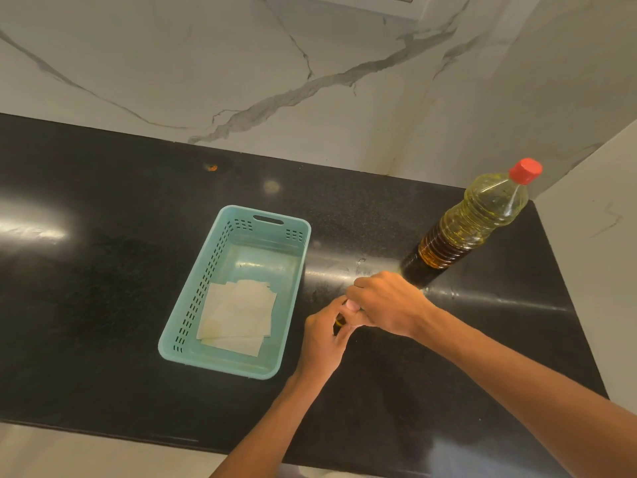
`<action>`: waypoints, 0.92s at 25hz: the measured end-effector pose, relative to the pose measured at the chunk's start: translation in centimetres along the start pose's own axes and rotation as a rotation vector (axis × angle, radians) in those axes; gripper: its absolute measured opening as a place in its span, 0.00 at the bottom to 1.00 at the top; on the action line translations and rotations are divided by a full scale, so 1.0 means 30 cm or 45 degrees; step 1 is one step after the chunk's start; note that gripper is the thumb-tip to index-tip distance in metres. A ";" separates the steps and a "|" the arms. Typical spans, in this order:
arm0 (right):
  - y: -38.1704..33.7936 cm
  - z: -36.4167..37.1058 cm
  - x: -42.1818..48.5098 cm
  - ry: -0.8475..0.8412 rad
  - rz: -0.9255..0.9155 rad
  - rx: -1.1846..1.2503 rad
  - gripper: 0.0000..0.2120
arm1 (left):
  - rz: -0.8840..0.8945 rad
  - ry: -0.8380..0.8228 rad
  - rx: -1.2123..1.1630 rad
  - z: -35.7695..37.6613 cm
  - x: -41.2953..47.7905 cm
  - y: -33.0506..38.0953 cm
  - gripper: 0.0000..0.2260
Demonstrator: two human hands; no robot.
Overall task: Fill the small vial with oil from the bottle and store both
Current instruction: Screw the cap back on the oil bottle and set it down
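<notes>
Vial (pixel 339 322), small and dark (mostly hidden), is gripped by left hand (pixel 324 336) and right hand (pixel 387 301).

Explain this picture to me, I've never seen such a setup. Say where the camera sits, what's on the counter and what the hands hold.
No machine here: a person works with bare hands, filmed by one wide-angle camera worn on the head, looking down. On the black counter stand a teal basket holding pale paper sheets and an oil bottle with its red cap on. The left hand grips a small dark vial; the right hand pinches its top. The vial is mostly hidden, so its fill cannot be seen.
</notes>
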State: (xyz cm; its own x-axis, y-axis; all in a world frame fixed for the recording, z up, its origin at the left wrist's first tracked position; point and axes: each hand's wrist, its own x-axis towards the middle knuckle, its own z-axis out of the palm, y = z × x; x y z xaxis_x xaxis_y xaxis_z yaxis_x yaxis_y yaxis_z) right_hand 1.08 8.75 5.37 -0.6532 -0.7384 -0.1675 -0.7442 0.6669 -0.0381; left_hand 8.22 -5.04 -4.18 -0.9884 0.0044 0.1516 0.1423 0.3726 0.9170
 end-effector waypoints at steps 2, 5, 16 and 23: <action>-0.048 0.042 -0.007 0.061 0.241 0.043 0.24 | -0.018 -0.025 -0.033 0.001 0.000 -0.010 0.13; -0.075 0.037 -0.011 0.065 0.400 0.015 0.26 | -0.035 -0.047 -0.057 -0.003 0.000 -0.014 0.15; -0.034 0.037 0.022 0.109 0.141 -0.194 0.27 | 0.044 0.065 0.067 0.011 -0.001 -0.023 0.06; -0.145 -0.009 -0.030 0.165 0.652 -0.051 0.35 | -0.091 -0.042 0.104 -0.020 -0.010 0.059 0.21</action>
State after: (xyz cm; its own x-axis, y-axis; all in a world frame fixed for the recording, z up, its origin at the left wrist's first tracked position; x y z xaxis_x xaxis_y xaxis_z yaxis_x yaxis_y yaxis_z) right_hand 4.87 6.49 5.96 -0.9445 -0.3270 -0.0312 -0.3283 0.9430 0.0544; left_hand 8.78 -4.92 -2.37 -0.9973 0.0053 0.0738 0.0683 0.4475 0.8917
